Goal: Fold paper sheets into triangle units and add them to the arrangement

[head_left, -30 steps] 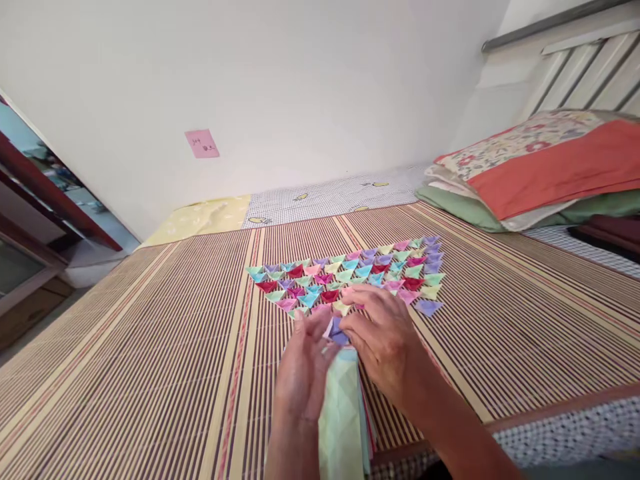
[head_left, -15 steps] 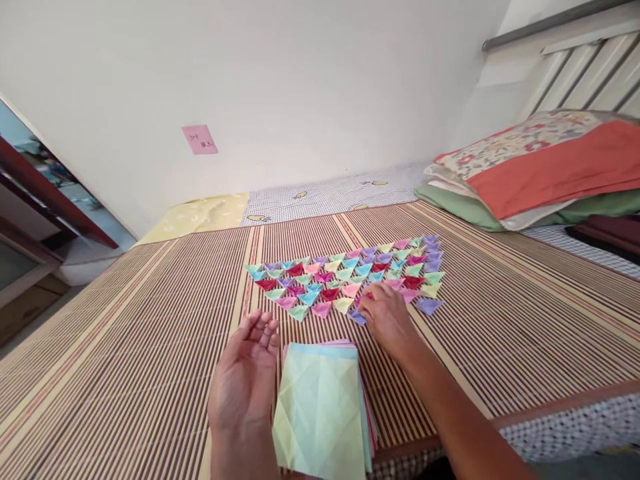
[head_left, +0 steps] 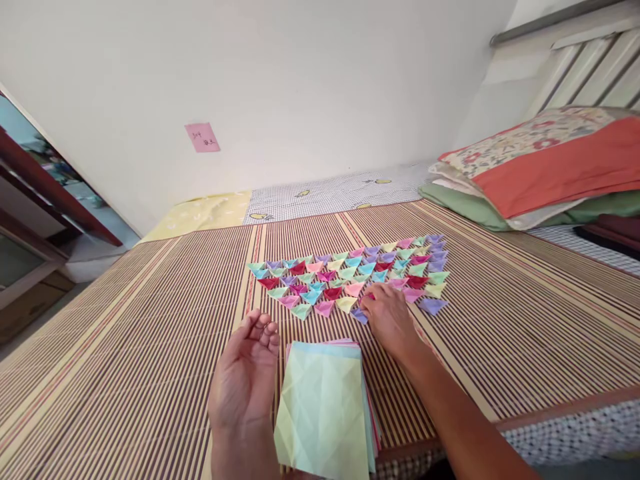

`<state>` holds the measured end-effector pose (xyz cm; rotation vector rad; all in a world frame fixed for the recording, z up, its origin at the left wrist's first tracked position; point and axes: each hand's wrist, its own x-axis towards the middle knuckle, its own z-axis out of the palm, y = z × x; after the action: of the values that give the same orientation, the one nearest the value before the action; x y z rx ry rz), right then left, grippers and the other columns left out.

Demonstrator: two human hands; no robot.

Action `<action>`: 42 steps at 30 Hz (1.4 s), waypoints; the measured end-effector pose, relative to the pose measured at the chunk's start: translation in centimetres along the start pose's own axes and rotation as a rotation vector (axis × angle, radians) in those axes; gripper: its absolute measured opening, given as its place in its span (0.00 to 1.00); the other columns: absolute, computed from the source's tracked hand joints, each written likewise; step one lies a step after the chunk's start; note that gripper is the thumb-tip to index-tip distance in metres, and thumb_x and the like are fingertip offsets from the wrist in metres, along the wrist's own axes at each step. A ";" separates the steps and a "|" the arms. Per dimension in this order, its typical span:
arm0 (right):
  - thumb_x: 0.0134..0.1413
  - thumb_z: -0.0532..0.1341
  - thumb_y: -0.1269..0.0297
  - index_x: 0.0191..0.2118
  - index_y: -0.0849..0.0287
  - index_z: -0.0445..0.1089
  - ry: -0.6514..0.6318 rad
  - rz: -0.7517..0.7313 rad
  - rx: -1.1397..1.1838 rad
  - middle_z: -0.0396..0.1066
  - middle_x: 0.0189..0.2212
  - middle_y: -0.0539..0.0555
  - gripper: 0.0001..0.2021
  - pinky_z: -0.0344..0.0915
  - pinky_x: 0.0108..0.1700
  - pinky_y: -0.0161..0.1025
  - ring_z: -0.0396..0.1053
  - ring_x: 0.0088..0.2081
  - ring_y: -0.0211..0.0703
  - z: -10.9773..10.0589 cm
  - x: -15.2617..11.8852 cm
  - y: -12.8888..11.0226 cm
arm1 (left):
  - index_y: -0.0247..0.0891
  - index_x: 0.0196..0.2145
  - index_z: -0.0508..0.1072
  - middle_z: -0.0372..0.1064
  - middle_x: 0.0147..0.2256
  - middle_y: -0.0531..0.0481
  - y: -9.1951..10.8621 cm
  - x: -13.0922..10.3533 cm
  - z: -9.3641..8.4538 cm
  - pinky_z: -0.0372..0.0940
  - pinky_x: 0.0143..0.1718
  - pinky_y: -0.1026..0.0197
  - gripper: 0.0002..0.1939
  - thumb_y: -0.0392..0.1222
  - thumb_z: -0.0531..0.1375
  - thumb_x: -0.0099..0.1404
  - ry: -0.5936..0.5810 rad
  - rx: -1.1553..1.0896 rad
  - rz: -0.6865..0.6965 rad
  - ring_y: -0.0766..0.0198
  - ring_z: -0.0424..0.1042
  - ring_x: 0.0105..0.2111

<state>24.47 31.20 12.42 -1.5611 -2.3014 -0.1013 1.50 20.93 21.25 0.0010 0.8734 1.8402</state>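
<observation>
Rows of small folded paper boats (head_left: 325, 308) in many colours lie on the striped mat (head_left: 165, 333). My right hand (head_left: 390, 319) is over the front rows, its fingers bent and pressed together at a magenta paper boat (head_left: 369, 297), which they largely hide. Just below its fingertips lies a purple paper boat (head_left: 360, 315). My left hand (head_left: 245, 373) rests palm up on the mat, fingers loosely curled and apart, holding nothing. Between my forearms is a stack of creased paper sheets (head_left: 323, 407), a pale yellow-green one on top and blue and pink edges showing.
Folded bedding with an orange and floral cover (head_left: 560, 167) is piled at the right, by a white slatted headboard (head_left: 585, 73). A pink note (head_left: 203, 137) is stuck on the wall. A doorway (head_left: 55, 180) opens at the left. The mat's front edge (head_left: 565, 410) runs near my right forearm.
The view has shifted slightly, so the scene sits a little further right. Both hands keep nearly the same pose and place; the boats and the stack look unchanged.
</observation>
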 end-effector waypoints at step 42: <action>0.38 0.80 0.59 0.62 0.61 0.71 -0.270 -0.231 0.455 0.68 0.64 0.66 0.42 0.60 0.66 0.63 0.62 0.64 0.69 -3.2 -12.9 -8.9 | 0.32 0.33 0.76 0.72 0.30 0.48 4.7 2.1 -4.5 0.72 0.29 0.68 0.05 0.29 0.59 0.63 0.032 -0.070 0.169 0.67 0.74 0.28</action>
<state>21.35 15.50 12.34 -1.1318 -2.4684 0.5681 -4.98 19.24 19.73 0.0018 0.8521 2.0332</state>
